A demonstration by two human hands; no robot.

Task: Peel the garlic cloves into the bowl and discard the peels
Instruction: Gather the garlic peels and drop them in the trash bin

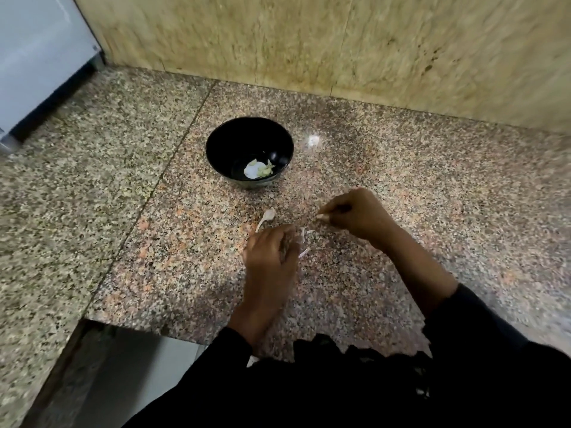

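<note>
A black bowl [216, 149] stands on the granite counter, with a few pale peeled garlic cloves [259, 170] at its bottom. In front of it, my right hand [358, 216] pinches a small garlic clove [323, 216] at its fingertips. My left hand [270, 257] is lower and to the left, fingers curled over the counter; what it holds is blurred. Thin white peels [306, 234] lie between the two hands. An unpeeled clove with a long tail [267, 216] lies on the counter just left of the hands.
The speckled granite counter [401, 180] runs to a yellowish stone wall [340, 41] at the back. A white appliance [34, 57] stands at the far left. The counter's front edge drops off at the lower left, near my dark sleeves.
</note>
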